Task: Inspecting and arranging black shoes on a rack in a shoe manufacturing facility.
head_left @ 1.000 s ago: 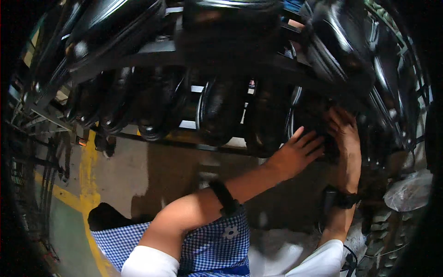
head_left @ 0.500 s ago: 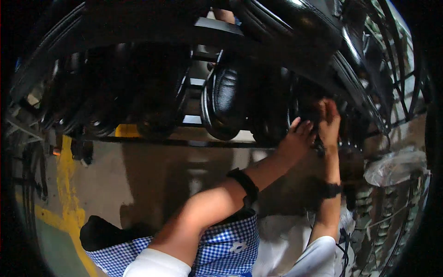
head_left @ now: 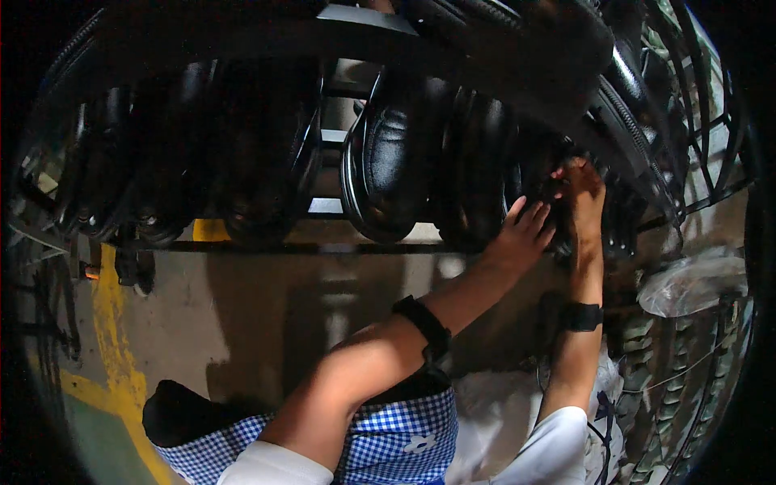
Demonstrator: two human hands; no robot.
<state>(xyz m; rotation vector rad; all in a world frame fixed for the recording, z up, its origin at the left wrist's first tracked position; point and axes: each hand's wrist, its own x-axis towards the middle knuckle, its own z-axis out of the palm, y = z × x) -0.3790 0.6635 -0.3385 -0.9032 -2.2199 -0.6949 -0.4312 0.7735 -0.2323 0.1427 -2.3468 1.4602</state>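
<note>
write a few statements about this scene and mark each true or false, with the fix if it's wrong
1. The left hand and right hand are both near the black shoes. True.
2. The right hand wears a thick glove. False: it is bare.
3. A yellow line runs along the floor toward the picture's left side. True.
4. The checked cloth at the person's front is red and white. False: it is blue and white.
5. The clear plastic is at the picture's far left. False: it is toward the right edge.
6. A pale flower shape is on the checked cloth. True.
</note>
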